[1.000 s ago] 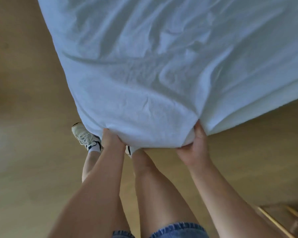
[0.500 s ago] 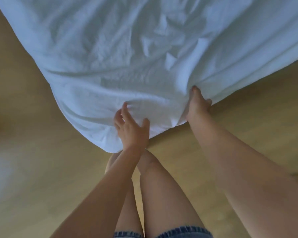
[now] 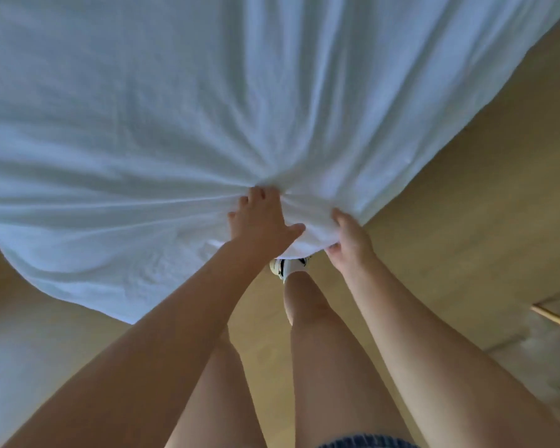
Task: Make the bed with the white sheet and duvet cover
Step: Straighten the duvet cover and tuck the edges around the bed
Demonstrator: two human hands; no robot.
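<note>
The white sheet [image 3: 175, 124] lies spread over the bed and hangs off its near corner, which is hidden under the cloth. The left hand [image 3: 262, 221] curls its fingers into a gather on top of that corner, thumb splayed toward the right. Creases fan out from the grip across the sheet, so it appears to be drawing out slack. The right hand [image 3: 349, 237] pinches the hanging corner just beside it, thumb above and fingers below, probably ready to pull the cloth down and tuck it under.

The bed's two edges run away from this corner to the left and upper right. Bare wooden floor [image 3: 450, 189] lies open along both, leaving room to step either way. One shoe [image 3: 288, 266] stands directly below the corner, between the hands. No duvet cover is in view.
</note>
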